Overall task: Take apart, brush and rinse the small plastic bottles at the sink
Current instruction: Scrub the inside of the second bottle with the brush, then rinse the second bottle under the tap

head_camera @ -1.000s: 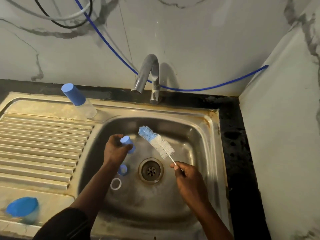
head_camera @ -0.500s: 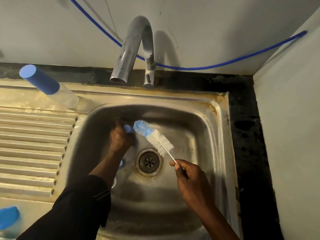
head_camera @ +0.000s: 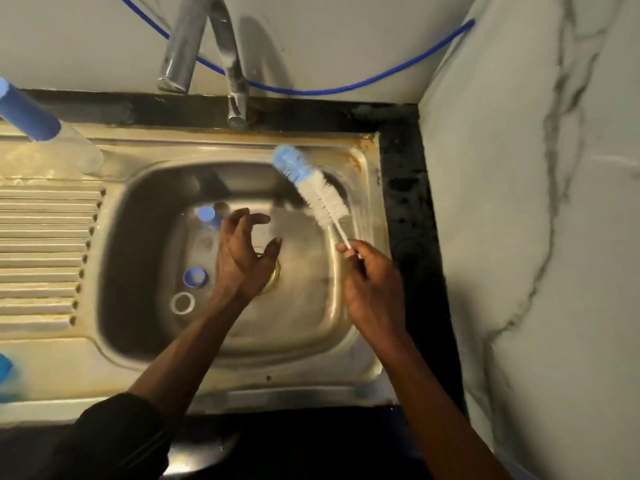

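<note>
bottle brush (head_camera: 320, 197), slanted, bristles toward tap (head_camera: 180, 46)

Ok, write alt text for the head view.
Over a steel sink, the right hand pinches a bottle brush by its thin white handle while the empty left hand hovers above the drain. A small blue bottle part, a blue ring and a white ring lie in the sink.

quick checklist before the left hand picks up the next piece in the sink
1. Left hand free: ok, fingers spread, holding nothing.
2. Brush held: ok, right hand pinches its handle.
3. Small blue piece reachable: ok, in the basin beside the left fingers.
4. Blue ring and white ring accounted for: ok, both on the basin floor.
5. Tap running: cannot tell, no stream shows, picture blurred.
</note>
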